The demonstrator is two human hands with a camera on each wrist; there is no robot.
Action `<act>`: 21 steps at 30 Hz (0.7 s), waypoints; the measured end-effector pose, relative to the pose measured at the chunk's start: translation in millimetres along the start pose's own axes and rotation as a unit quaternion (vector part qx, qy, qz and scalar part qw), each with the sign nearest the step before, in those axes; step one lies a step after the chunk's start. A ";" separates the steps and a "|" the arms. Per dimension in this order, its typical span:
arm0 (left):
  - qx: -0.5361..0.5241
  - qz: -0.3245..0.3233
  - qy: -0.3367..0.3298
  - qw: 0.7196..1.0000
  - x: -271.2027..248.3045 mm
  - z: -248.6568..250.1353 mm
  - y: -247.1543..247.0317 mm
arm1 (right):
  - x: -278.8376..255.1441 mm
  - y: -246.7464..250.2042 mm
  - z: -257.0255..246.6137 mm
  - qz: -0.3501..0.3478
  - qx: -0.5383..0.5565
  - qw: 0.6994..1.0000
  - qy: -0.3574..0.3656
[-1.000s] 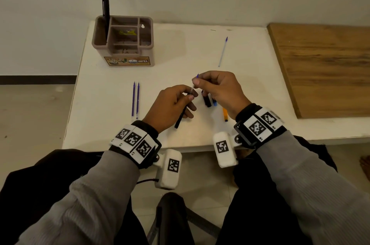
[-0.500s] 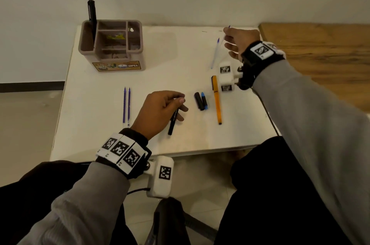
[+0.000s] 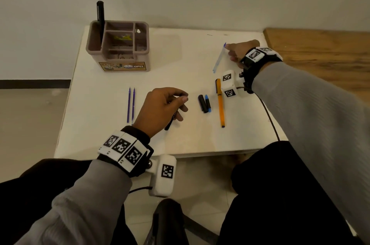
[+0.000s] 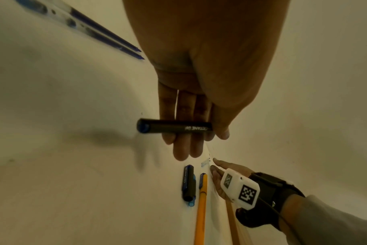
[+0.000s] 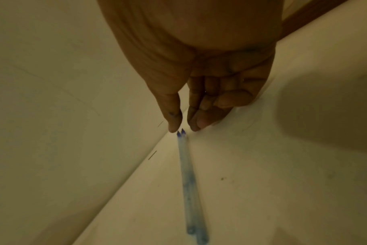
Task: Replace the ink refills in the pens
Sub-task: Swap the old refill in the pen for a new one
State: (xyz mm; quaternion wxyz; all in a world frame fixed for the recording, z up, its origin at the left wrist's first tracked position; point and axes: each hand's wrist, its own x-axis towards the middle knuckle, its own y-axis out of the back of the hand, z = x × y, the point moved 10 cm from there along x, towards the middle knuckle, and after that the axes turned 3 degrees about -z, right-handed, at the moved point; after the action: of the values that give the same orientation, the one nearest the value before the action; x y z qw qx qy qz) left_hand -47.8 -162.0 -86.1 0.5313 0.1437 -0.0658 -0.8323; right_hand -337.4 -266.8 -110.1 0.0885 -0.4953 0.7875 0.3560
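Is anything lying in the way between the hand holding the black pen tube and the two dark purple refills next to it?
Nothing visible does. The left hand grips the black pen barrel, and the two dark purple refills lie side by side just to its left. Only bare white table shows between them.

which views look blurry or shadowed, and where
Right wrist view: pale refills smeared by blur, dark shadow on the table at right. Left wrist view: black pen barrel sharp, soft shadow beside it. Head view: dim, edges bowed.
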 end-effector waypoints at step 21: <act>0.041 0.252 0.091 0.963 -79.8 -46.8 145.0 | -173.1 -234.2 -2.3 -0.185 -0.194 0.956 0.122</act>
State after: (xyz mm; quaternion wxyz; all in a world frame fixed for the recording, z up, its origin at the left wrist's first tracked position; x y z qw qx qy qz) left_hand 123.7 -149.8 -79.1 0.7212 0.2192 -0.0858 -0.6515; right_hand -54.0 -204.0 -134.0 -0.0416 -0.6795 0.6025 0.4166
